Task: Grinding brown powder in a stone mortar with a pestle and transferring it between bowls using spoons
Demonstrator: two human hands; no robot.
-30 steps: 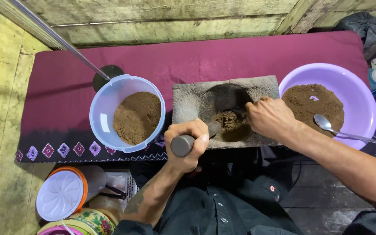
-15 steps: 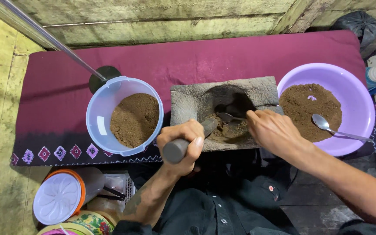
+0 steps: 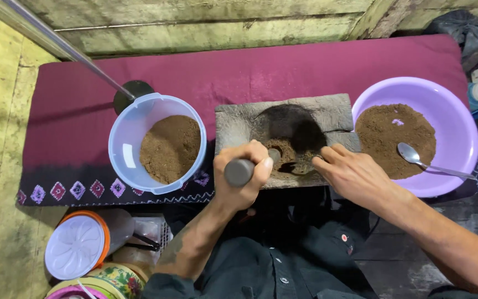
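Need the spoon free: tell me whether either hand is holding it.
No, the spoon lies in the purple basin, untouched by either hand.

Rough stone mortar [image 3: 305, 119]; glossy plastic basin [image 3: 455, 127]; shiny metal spoon [image 3: 416, 156].

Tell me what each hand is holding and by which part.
The left hand has its grip around the upper shaft of a grey stone pestle. The right hand holds nothing; its fingertips rest at the stone mortar's edge.
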